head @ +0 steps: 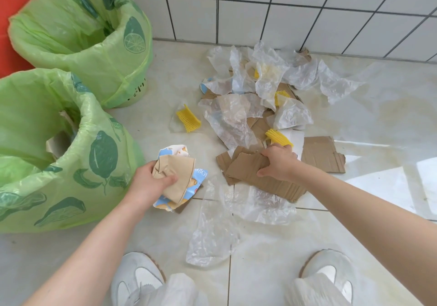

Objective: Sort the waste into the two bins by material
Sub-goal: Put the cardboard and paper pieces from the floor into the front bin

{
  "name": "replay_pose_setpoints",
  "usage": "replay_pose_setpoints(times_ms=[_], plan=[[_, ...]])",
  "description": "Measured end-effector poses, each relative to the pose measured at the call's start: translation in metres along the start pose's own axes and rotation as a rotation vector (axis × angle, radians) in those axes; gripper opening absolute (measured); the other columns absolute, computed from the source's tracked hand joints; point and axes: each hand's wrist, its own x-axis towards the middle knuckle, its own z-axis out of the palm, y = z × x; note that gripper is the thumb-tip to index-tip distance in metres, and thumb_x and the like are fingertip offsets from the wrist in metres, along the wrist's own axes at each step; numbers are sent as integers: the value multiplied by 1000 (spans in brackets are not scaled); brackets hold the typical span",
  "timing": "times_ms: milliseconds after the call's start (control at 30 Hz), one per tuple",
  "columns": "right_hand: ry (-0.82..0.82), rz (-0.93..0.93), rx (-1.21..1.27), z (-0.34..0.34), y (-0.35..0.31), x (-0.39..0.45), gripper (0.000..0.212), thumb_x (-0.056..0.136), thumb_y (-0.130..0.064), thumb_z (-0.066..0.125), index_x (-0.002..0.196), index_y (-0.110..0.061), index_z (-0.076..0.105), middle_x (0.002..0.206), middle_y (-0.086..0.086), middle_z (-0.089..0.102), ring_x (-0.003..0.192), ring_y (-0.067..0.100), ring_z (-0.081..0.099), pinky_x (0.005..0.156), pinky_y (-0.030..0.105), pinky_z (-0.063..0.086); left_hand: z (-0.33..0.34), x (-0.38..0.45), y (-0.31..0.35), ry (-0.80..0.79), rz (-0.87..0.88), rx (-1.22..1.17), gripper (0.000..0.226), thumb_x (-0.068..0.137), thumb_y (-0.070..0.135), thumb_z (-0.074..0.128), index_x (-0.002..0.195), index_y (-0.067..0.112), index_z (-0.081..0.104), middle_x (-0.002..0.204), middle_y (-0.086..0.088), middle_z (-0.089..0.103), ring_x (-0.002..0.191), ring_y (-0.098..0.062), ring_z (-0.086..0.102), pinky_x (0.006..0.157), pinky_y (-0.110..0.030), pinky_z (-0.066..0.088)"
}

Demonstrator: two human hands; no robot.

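Bins: two green-bagged waste bins stand at the left, the far bin (80,43) behind the near bin (47,149).
Pile: crumpled clear plastic sheets (260,85) over torn brown cardboard pieces (324,154), right of the bins, against the white tiled wall (283,10).
Foam: a ribbed yellow foam piece (188,118) between bins and pile.

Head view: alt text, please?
Left hand grips crumpled paperboard packaging near two green-lined bins; right hand grips brown cardboard. Clear plastic film and yellow foam netting litter the floor.
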Motion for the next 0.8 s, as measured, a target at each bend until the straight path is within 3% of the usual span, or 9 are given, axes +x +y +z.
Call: replay_pose_setpoints(times_ms=[133,200,300,400,533,633,800], plan=[[43,-6,77,6,2,2,29,76,-32,74,95,-18,58,94,8,51,103,34,52,77,36,41,-3,-2,4,-1,-4,-24,18,79,4,72,90,16,64,93,-6,69,87,-24,64,84,-39,51],[57,-19,94,9,1,1,28,77,-28,74,96,-14,60,90,7,52,99,31,54,72,33,39,-5,-3,4,10,4,-27,19,78,3,71,92,14,64,92,-6,69,86,-24,64,81,-37,51],[71,-63,52,11,-2,1,50,76,-26,72,124,-16,59,113,13,55,114,34,48,88,36,41,-7,-6,4,16,12,-31,19,78,3,71,90,15,63,88,-2,68,82,-21,63,72,-30,50],[27,-122,39,12,-6,7,64,73,-29,73,133,-22,53,133,12,46,124,36,41,104,41,36,-7,-10,4,14,11,-30,18,78,3,72,89,15,63,86,0,67,79,-17,62,68,-27,49],[-5,-119,51,15,-17,10,60,72,-25,72,129,-22,54,131,11,41,124,35,40,100,46,41,-6,-12,2,10,9,-24,18,78,4,72,87,17,64,88,-1,69,80,-18,63,70,-28,50],[11,-144,-10,16,-26,5,44,76,-16,65,120,-14,57,135,9,38,121,36,43,94,43,45,-5,-13,2,12,3,-25,19,78,5,72,84,19,63,86,1,69,80,-18,63,70,-29,50],[7,-220,-90,25,-35,-3,38,77,-7,53,115,-10,58,142,0,37,119,33,43,93,45,41,-5,-13,1,11,-3,-21,18,78,5,73,86,18,64,87,0,69,80,-18,64,74,-32,51]])
